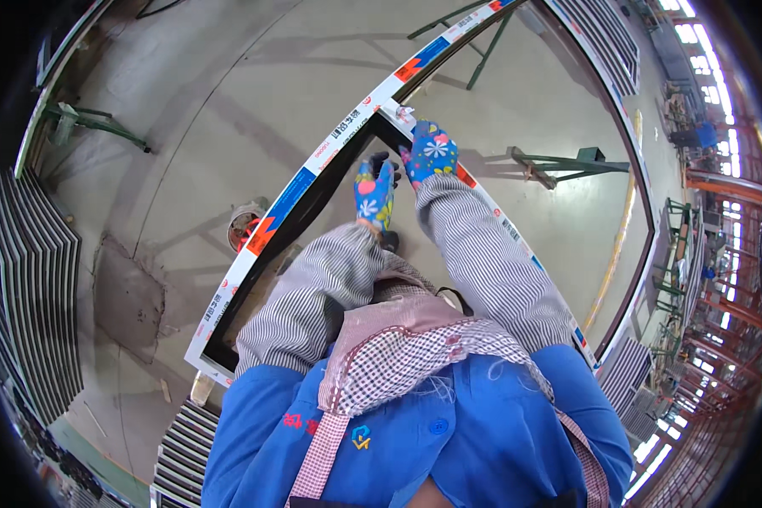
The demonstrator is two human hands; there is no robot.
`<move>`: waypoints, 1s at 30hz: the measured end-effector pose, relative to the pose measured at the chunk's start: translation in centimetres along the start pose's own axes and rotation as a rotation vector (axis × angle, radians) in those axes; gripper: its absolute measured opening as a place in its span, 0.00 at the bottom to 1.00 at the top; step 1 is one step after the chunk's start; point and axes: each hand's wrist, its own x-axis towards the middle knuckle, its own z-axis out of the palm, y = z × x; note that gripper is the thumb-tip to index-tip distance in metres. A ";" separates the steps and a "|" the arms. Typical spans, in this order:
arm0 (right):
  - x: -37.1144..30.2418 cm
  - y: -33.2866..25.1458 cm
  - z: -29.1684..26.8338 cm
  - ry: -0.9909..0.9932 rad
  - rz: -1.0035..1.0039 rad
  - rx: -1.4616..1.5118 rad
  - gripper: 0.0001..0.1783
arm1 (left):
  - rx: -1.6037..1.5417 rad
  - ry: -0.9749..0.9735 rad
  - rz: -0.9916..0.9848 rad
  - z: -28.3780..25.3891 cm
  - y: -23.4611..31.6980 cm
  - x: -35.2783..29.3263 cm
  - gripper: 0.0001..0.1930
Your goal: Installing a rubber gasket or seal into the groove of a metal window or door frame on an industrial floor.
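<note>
A large window frame (330, 151), dark inside with white, blue and orange printed film on its faces, lies across in front of me. A middle bar (516, 229) runs from its far side back toward my right. My right hand (432, 152), in a blue flowered glove, is closed over this bar near the joint. Just beyond its fingers is a crumpled whitish piece (400, 112), too small to make out. My left hand (376, 190), in a matching glove with dark fingertips, is inside the frame's left opening, its fingers slightly bent and apart, with nothing visible in them.
Green metal stands (580, 163) are on the grey floor past the frame, with another stand (102, 125) at the left. A bucket (245, 227) with reddish contents sits beyond the frame's left side. Stacks of striped profiles (34, 288) line the left edge.
</note>
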 end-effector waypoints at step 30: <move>0.6 -0.6 0.1 0.015 0.008 0.212 0.26 | -0.724 0.158 -0.385 -4.7 2.0 1.5 0.17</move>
